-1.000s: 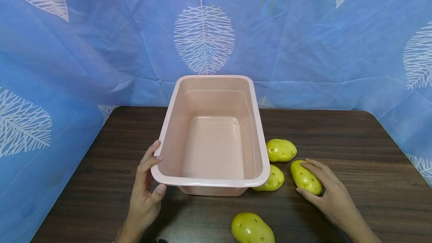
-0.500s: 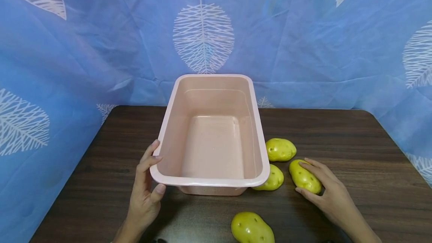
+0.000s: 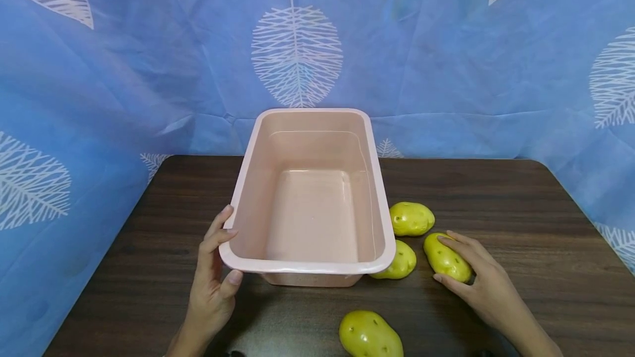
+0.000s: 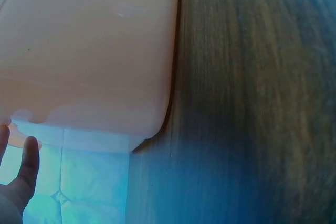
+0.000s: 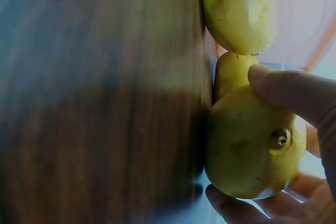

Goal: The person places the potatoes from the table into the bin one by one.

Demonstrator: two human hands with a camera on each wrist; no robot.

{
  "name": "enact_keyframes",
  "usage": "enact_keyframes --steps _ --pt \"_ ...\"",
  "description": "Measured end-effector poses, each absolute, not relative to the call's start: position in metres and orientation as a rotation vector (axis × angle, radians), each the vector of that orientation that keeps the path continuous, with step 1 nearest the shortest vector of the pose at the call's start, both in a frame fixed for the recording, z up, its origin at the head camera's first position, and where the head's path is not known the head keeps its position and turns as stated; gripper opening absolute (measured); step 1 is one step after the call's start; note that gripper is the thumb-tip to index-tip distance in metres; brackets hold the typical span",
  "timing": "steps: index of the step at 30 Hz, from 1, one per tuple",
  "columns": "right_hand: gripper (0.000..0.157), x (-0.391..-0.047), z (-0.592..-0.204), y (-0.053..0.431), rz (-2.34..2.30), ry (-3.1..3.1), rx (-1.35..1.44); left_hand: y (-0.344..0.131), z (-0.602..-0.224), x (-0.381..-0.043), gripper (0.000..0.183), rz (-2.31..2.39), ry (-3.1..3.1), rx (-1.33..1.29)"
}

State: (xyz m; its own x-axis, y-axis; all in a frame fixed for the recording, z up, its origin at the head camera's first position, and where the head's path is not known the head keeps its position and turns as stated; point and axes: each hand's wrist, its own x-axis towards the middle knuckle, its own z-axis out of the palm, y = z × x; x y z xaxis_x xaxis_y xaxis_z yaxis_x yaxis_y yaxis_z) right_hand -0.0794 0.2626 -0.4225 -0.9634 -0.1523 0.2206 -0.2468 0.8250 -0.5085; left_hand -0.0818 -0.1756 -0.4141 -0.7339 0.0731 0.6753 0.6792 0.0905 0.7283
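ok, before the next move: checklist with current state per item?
1. Right grip round the held potato: ok, thumb and fingers on opposite sides.
2. Hold firm enough to lift: cannot tell.
3. Held potato off the table: not ok, it appears to rest there.
4. Bin opening uncovered: ok.
5. Left grip at the bin: ok, fingertips at its near-left corner.
6. Path to the bin at table level: not ok, another potato lies between.
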Motion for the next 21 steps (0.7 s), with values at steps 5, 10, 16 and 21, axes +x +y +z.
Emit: enact_keyframes --steps 5,10,16,21 --pt "0.069 -0.0795 -0.4217 0.262 0.824 -2.844 0.31 -0.1759 -0.4128 -0.0799 0.051 -1.676 -1.93 -0.721" --pt "0.068 -0.0796 -0.4209 0.2623 0.837 -2.845 0.316 -0.1755 -0.4125 -0.0778 0.051 -1.683 -1.937 -0.714" --pt "0.067 -0.0792 -0.4214 0.2643 0.831 -2.842 0.331 -0.1748 -0.4132 -0.0757 0.05 -1.681 -1.94 -0.708" --pt "0.067 -0.0782 -0.4235 0.2657 0.807 -2.824 0.356 -0.1737 -0.4147 -0.075 0.05 -1.681 -1.93 -0.713"
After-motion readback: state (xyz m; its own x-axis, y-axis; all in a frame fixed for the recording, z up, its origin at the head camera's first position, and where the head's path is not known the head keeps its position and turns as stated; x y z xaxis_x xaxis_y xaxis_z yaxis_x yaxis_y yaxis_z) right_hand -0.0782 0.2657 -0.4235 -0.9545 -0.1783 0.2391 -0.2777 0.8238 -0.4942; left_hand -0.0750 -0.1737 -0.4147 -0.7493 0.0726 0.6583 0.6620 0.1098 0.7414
